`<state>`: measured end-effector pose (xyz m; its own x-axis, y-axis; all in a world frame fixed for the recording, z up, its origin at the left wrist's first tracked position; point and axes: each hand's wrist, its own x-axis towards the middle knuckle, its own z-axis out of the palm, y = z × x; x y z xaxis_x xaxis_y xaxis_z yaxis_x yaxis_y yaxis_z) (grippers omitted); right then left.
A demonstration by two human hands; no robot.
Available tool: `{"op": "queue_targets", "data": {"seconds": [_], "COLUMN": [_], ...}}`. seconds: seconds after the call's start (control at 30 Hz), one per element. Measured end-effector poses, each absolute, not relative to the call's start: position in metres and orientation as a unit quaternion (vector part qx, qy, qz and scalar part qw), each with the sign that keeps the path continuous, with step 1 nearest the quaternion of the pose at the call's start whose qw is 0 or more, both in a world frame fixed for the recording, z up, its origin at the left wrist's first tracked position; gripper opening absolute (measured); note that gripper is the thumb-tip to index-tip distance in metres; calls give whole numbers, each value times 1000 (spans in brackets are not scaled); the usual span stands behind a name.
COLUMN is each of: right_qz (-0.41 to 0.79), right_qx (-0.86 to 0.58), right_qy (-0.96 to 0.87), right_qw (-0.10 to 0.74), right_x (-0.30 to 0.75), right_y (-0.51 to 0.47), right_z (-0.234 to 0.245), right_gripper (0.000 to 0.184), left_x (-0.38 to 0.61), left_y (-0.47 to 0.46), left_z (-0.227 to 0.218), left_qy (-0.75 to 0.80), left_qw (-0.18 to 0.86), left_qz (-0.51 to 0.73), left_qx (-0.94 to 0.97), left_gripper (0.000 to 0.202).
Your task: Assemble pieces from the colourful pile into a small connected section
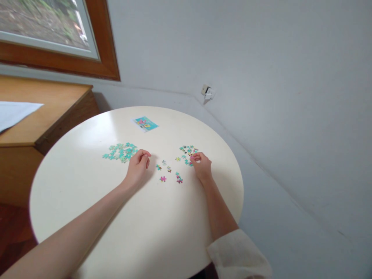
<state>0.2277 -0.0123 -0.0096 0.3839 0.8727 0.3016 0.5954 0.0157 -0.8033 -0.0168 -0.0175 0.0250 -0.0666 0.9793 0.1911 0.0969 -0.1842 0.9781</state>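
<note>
Loose jigsaw pieces lie on a round cream table [87, 217]. My left hand [137, 167] rests on the table with its fingers curled, just right of a cluster of teal pieces [120, 151]. My right hand [201, 164] has its fingers pinched together at the near edge of a mixed-colour cluster of pieces [187, 150]; what it pinches is too small to make out. Between the hands lie a pink piece [163, 178], a pink and teal piece [179, 178] and a few small ones [163, 166].
A small picture card [144, 124] lies at the table's far side. A wooden desk [43, 116] with a white sheet [14, 112] stands to the left under a wood-framed window [99, 46]. A wall socket [207, 92] sits low on the grey wall.
</note>
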Motion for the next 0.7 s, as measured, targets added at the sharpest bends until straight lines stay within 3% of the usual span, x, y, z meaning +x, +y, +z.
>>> {"op": "queue_targets", "data": {"seconds": [0.27,0.7], "right_qz": [183,260], "right_qx": [-613,-571], "right_qy": [-480,-397], "right_qw": [601,669], "right_x": [229,228], "right_y": [-5,-7], "right_z": [-13,-5], "right_gripper": [37,44], "left_x": [-17,-18], "left_y": [-19,-18], "left_z": [26,22], "left_qy": [492,482], "left_qw": [409,407], "left_qz": [534,527], "left_qx": [552,570], "left_gripper": [9,21]}}
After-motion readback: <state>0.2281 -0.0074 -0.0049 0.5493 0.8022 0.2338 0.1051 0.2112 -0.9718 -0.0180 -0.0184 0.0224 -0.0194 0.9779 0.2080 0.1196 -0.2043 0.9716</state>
